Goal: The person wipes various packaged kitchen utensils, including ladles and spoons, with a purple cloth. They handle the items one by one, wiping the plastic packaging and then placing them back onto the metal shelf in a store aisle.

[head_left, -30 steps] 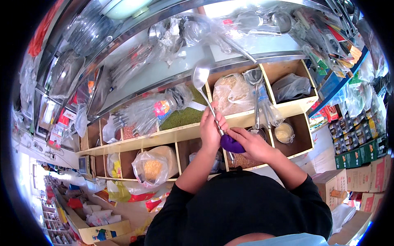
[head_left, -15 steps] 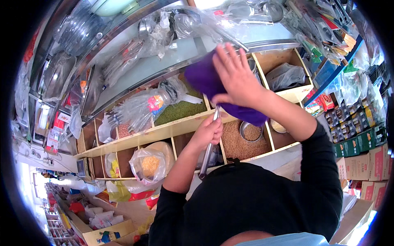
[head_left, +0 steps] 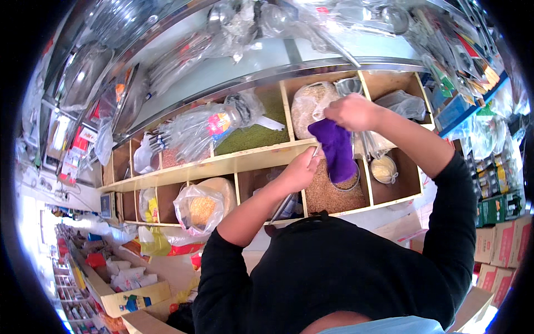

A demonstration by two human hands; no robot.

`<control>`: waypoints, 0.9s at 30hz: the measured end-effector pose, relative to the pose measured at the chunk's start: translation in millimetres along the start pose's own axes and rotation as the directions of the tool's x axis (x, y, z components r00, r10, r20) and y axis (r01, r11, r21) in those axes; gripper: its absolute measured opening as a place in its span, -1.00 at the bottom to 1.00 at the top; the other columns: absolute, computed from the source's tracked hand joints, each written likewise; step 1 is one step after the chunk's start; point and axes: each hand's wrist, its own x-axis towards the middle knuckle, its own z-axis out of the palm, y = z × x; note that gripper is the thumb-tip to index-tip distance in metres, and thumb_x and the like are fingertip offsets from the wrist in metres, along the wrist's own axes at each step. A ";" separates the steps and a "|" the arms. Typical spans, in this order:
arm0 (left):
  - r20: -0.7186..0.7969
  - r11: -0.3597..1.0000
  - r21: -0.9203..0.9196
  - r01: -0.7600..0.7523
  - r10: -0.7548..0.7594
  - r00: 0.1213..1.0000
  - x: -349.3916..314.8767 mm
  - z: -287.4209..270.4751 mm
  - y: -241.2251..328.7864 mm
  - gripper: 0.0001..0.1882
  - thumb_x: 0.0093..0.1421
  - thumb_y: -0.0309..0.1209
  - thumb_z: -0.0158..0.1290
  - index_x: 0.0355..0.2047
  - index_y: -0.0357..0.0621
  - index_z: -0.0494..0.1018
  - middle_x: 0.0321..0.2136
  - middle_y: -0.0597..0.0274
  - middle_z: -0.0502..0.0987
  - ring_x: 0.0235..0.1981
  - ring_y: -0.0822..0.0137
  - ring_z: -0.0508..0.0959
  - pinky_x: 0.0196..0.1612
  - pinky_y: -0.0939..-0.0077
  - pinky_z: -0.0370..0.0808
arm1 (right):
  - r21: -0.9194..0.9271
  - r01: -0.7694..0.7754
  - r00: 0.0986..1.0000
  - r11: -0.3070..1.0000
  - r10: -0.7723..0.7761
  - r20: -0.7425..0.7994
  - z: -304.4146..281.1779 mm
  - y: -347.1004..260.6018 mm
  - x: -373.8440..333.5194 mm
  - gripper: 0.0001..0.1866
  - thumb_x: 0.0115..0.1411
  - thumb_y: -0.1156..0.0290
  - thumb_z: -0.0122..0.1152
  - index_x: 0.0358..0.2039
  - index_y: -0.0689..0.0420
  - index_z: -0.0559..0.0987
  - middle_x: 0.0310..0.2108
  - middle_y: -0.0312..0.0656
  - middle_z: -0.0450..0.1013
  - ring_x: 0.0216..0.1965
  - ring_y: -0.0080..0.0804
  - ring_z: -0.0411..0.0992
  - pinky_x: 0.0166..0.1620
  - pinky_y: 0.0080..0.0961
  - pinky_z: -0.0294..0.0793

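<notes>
The right hand (head_left: 356, 111), right of centre in the upper frame, is closed on the top of a soft purple cloth (head_left: 337, 149), which hangs down over the wooden compartment of brown grain (head_left: 334, 192). The left hand (head_left: 300, 171), at frame centre, is closed round the handle of a long metal utensil (head_left: 286, 203), whose lower end drops toward the frame's lower centre; its head is not clearly visible. Risk, as a judgement: the cloth's loose end could drag through the grain and scatter it, and the utensil could slip if the grip relaxes. The right arm reaches up and forward, elbow bent outward; the left forearm rises diagonally from the lower edge.
</notes>
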 end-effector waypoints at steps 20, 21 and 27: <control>0.428 0.708 -0.559 0.431 -0.199 0.882 -3.4 -13.2 20.0 -0.74 0.35 -0.21 -0.18 -0.08 -0.08 0.22 -0.56 0.47 0.19 -0.60 0.60 0.21 -0.57 0.70 0.20 | 0.878 0.474 0.172 -0.074 0.985 -0.009 76.0 -26.3 -15.6 -0.77 0.22 0.50 0.03 -0.10 0.20 0.45 -0.22 -0.18 0.47 -0.25 -0.35 0.48 -0.17 -0.39 0.51; 0.439 0.711 -0.526 0.467 -0.243 0.865 -9.6 -12.7 22.0 -0.73 0.35 -0.20 -0.18 -0.09 -0.10 0.22 -0.55 0.44 0.21 -0.59 0.58 0.24 -0.56 0.67 0.24 | 0.871 0.490 0.140 -0.039 0.990 -0.035 71.4 -25.4 -19.3 -0.77 0.24 0.47 0.02 -0.09 0.21 0.44 -0.22 -0.18 0.47 -0.26 -0.34 0.48 -0.18 -0.39 0.51; 0.149 0.971 -0.129 0.201 -0.181 0.972 -24.6 22.2 4.7 -0.70 0.33 -0.16 -0.18 -0.20 -0.17 0.25 -0.54 0.27 0.29 -0.55 0.43 0.30 -0.46 0.44 0.34 | 0.522 0.751 0.331 -0.403 0.915 0.231 96.2 -38.2 -7.9 -0.68 0.33 0.32 -0.17 -0.03 0.23 0.39 -0.19 -0.13 0.44 -0.23 -0.33 0.44 -0.12 -0.40 0.48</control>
